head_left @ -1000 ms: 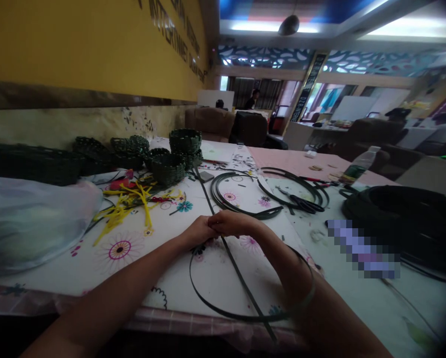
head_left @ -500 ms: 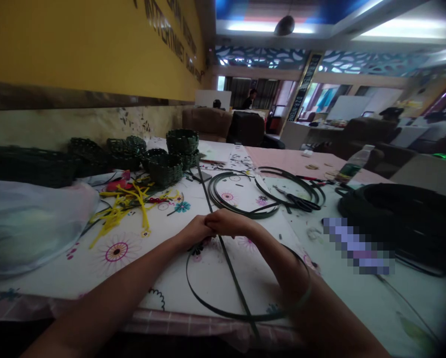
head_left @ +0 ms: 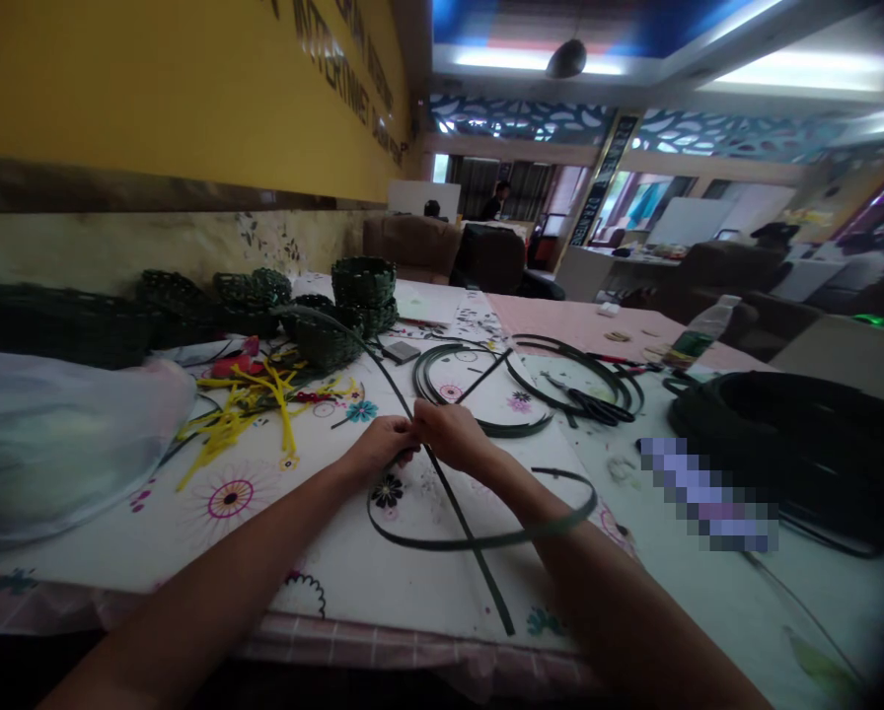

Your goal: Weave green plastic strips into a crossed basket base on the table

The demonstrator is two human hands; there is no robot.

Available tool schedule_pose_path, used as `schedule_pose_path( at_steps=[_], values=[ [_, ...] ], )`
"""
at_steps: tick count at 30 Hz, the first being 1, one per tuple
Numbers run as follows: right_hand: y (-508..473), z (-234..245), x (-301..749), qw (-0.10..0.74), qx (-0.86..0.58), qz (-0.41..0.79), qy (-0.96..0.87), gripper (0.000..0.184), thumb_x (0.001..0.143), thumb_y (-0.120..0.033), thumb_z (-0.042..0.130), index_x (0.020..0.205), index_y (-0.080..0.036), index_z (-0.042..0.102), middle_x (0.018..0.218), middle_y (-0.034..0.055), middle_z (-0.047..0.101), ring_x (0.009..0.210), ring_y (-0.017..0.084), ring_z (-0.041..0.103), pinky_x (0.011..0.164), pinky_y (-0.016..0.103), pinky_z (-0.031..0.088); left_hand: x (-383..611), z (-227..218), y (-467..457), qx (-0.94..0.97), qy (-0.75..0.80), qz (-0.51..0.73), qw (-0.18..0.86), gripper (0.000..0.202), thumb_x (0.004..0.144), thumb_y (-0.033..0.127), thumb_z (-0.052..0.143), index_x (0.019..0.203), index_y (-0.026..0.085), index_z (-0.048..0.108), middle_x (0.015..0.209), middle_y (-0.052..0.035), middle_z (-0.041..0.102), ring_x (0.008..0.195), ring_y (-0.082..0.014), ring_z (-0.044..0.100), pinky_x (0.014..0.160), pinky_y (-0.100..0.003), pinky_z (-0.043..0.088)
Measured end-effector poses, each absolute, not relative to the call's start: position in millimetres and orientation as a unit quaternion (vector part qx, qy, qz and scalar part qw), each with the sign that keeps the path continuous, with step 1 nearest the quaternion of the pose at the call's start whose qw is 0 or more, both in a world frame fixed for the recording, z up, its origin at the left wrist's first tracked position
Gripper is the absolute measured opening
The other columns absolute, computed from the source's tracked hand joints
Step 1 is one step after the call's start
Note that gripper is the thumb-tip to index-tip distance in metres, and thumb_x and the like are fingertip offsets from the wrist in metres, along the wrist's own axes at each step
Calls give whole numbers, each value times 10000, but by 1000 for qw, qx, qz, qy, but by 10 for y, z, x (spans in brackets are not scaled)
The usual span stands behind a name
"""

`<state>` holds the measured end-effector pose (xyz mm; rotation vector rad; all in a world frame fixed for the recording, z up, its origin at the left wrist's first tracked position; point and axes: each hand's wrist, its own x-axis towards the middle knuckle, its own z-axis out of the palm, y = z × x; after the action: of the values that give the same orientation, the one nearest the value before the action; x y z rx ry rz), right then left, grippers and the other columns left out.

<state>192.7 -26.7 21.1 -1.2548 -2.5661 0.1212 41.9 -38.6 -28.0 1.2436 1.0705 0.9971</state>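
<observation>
My left hand (head_left: 384, 444) and my right hand (head_left: 448, 434) meet over the middle of the table, fingers closed on dark green flat weaving strips where they cross. One long strip (head_left: 478, 552) passes between the hands; its far part arcs up toward the left and its near end points at the table's front edge. A second strip (head_left: 412, 542) curls from under my left hand in a wide loop below my right forearm. Beyond my right hand, a short strip end (head_left: 486, 377) sticks out to the upper right. The crossing itself is hidden by the fingers.
Coiled strips (head_left: 478, 430) lie just beyond my hands, with black-handled scissors (head_left: 597, 404) to their right. Yellow strips (head_left: 227, 434), woven baskets (head_left: 364, 281) and a plastic bag (head_left: 72, 444) are on the left. A bottle (head_left: 700, 330) and a large dark coil (head_left: 797, 424) stand right.
The long strip's far part has swung left and bowed, and its near end has moved away from me. The looped strip has lifted. A strip end now projects beyond my right hand.
</observation>
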Motion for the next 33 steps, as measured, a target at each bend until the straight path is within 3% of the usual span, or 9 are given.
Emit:
schedule_pose_path(
  at_steps=[5,10,13,17,20,23,27,33],
  values=[
    [-232,15,1939,322,-442,213,-810,181,893,-253,469,722,-195,477,560,-15,560,525,121,519,530,211,334,336,-198,-347,539,429,444,574,316,647,401,721,673,132,558,532,38,518,432,-57,431,434,-201,326],
    [-176,-150,1965,371,-411,353,-754,191,915,-326,438,774,-200,466,542,-48,544,407,96,465,449,205,353,330,-192,-366,535,444,457,555,349,662,431,730,669,135,546,549,28,545,430,-60,448,437,-206,339],
    [-174,-153,2006,371,-370,292,-800,147,900,-321,524,884,-178,551,611,-42,559,491,99,490,519,212,386,326,-194,-372,523,463,476,534,334,682,423,709,652,142,531,543,30,542,431,-62,452,439,-205,346],
    [-205,-121,2044,370,-349,129,-852,308,867,-306,634,1148,-184,601,813,20,602,704,144,547,668,249,413,320,-198,-367,526,471,479,522,320,670,412,705,651,138,541,523,33,528,434,-67,451,440,-207,343],
    [-202,-112,2047,350,-348,68,-867,199,909,-272,578,1074,-200,663,954,76,599,848,182,561,739,270,414,337,-223,-361,522,487,461,527,351,647,435,726,658,140,536,526,30,540,425,-71,454,432,-212,338],
    [-179,-122,2044,344,-329,76,-876,135,918,-226,547,932,-181,673,906,68,580,829,176,553,726,261,408,364,-262,-360,520,484,450,541,357,640,438,732,667,142,533,547,23,556,426,-69,460,429,-210,337],
    [-174,-154,2039,374,-315,106,-866,173,904,-142,479,758,-173,566,801,35,552,734,149,518,679,246,387,387,-275,-372,515,475,443,560,377,628,456,740,653,146,528,564,18,559,450,-70,470,435,-207,348],
    [-166,-193,2025,396,-341,150,-839,147,869,-144,468,732,-191,493,752,24,562,699,150,505,667,248,382,386,-214,-406,514,474,429,573,382,663,469,730,663,147,525,551,30,537,434,-58,435,428,-200,324]
  ],
)
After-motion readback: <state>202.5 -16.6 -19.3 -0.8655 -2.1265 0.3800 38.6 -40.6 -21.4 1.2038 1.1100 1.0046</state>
